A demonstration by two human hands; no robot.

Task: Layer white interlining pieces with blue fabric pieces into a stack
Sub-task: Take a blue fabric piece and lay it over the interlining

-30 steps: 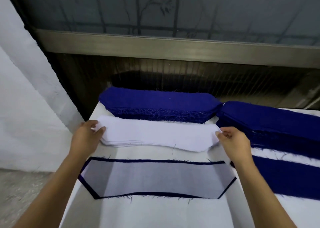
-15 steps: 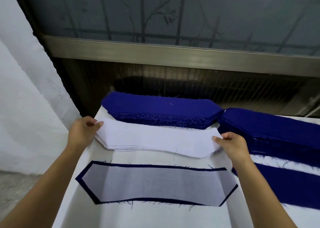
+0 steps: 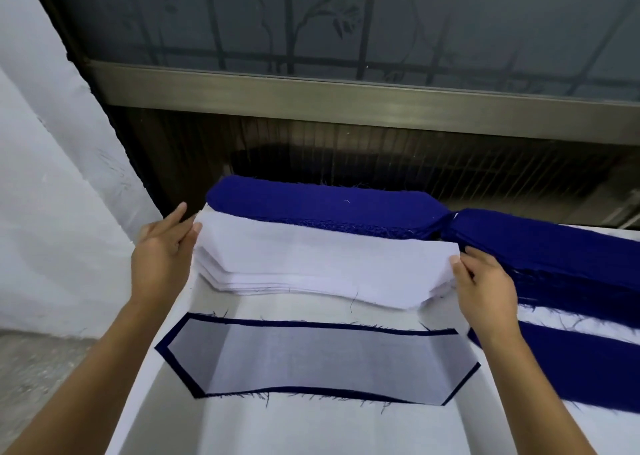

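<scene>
Head view:
- Worktop [image 3: 311, 430] is covered in white, with fabric laid out across it
- White interlining stack [image 3: 221, 278] sits mid-worktop, just in front of the blue stack at the far edge, and its layer edges are fanned at the left end
- Left hand [image 3: 162, 257] is at the stack's left end: thumb on the corner of the top interlining piece [image 3: 329, 260], fingers pinching it, index finger sticking out straight
- Right hand [image 3: 485, 292] is at the right end, thumb and curled fingers pinching that same top piece, whose right tip is raised a little off the pile
- Layered piece [image 3: 311, 361] lies flat nearer the front edge, apart from the white stack; it is a blue fabric piece with sheer interlining on top, blue showing as a thin border all round, frayed threads along both long sides
- Blue fabric stack [image 3: 329, 212] runs along the far edge, touching a second blue stack [image 3: 554, 246] towards the far right corner
- Single blue piece [image 3: 571, 368] lies flat at the right edge, partly behind the right forearm
- Metal window frame [image 3: 346, 98] with frosted glass runs beyond the far edge, white wall [image 3: 52, 177] off the left edge
</scene>
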